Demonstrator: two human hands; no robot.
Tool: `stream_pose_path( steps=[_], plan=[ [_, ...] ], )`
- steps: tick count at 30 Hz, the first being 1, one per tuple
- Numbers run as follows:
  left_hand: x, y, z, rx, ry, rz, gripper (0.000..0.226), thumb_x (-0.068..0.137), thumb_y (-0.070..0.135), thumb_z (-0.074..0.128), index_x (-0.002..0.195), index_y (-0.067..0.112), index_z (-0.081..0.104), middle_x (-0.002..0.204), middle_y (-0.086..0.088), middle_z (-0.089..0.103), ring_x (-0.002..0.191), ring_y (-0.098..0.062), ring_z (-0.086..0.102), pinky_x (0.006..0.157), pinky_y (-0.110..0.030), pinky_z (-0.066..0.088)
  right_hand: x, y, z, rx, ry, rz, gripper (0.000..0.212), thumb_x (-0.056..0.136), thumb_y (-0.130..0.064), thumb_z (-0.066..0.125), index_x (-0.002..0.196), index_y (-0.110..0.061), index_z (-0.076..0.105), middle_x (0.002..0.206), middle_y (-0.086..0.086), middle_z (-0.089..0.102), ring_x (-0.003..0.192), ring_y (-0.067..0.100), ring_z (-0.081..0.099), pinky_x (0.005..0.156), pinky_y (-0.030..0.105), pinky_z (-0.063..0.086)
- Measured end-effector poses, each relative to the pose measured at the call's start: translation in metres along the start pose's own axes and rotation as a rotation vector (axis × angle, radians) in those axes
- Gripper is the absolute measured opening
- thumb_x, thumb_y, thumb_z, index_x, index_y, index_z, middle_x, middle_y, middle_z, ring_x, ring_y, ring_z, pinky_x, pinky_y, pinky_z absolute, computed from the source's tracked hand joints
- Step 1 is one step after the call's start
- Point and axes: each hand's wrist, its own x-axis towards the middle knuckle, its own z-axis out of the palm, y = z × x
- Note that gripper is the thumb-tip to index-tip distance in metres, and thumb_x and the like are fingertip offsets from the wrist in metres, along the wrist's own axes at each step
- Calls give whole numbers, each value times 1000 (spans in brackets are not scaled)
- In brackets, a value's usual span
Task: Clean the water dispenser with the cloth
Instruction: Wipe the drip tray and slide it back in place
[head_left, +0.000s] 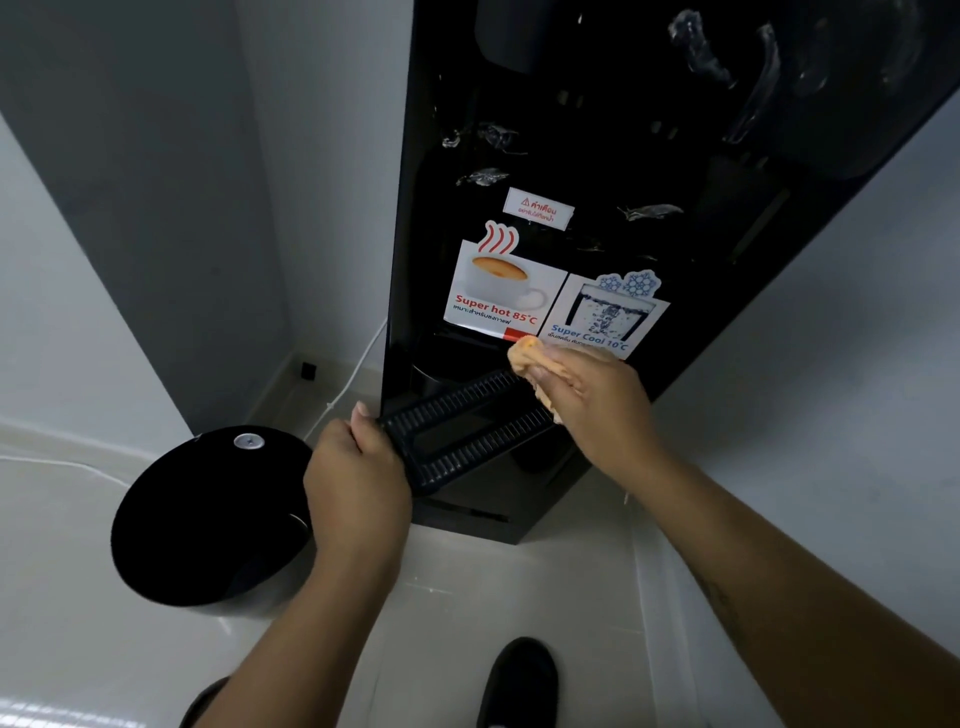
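A tall black water dispenser (597, 130) stands against the wall, with "Super hot" and "Super Cool" stickers on its front. My left hand (353, 473) grips the left end of the black slotted drip tray grille (457, 431), which is lifted and tilted out of the dispenser's recess. My right hand (597, 400) holds a bunched orange cloth (524, 353) against the grille's far right end, just under the stickers. Much of the cloth is hidden under my fingers.
A round black bin (208, 519) with a silver knob on its lid stands on the floor left of the dispenser. A white cable (345, 384) runs along the wall corner. My black shoe (519, 680) is on the pale floor below.
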Motion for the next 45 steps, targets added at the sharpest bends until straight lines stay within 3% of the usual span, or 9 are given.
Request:
stream_pose_path(
  steps=[10,15,19,22,27,33,38,43,45],
  plan=[
    [-1,0,8,-26,-36,22,46,106,35,36,70,8,45,67,-5,50,60,-17,46,53,-32,31,-23,-54,21,-24,-123,-346,28,98,-28,54,125,-29,63,133,-10,60,124,10,49,107,26,33],
    [-2,-1,11,-121,-92,-34,45,106,37,34,70,12,45,69,-3,50,64,-19,47,59,-33,35,-22,5,3,-62,173,289,47,93,-44,32,129,-25,56,128,-3,55,108,22,56,89,45,50],
    [1,-3,16,-243,-160,-116,37,106,34,37,85,11,59,81,-5,64,75,-19,60,64,-31,45,-41,-81,35,85,36,-130,30,97,-23,48,123,-26,63,124,-7,64,118,10,51,103,34,40],
    [3,-6,14,-264,-229,-131,37,105,36,37,85,12,59,79,-6,63,74,-21,59,64,-34,45,-46,-68,21,15,-105,-330,35,98,-35,47,129,-26,59,134,-6,58,125,11,48,106,36,39],
    [-2,-1,16,-286,-188,-131,41,106,38,30,74,20,48,74,1,51,68,-17,50,61,-31,40,-25,-12,2,-208,110,211,55,94,-45,32,128,-12,60,140,3,53,122,29,50,103,40,40],
    [6,-11,17,-320,-239,-136,38,105,40,38,83,20,62,82,-4,69,81,-23,67,74,-41,54,-44,-65,26,-82,-104,-299,40,97,-34,42,133,-25,58,139,-1,55,131,17,43,109,32,29],
    [10,-9,14,-310,-230,-118,42,104,44,33,70,23,47,71,2,48,70,-20,46,67,-36,38,-21,-10,4,-193,102,199,48,91,-34,34,126,-14,60,133,4,55,120,23,49,98,43,45],
    [5,-10,17,-307,-276,-104,43,105,44,34,88,13,59,87,-13,67,82,-28,63,74,-44,50,-53,-55,23,12,-168,-401,39,99,-39,43,133,-26,57,140,-1,54,131,18,46,109,34,35],
    [1,-12,17,-288,-277,-67,42,106,42,32,83,15,55,82,-7,60,75,-22,57,67,-37,45,-47,-7,6,-6,-118,-245,43,98,-50,38,132,-29,53,140,-2,51,126,23,51,105,45,42]
  ],
)
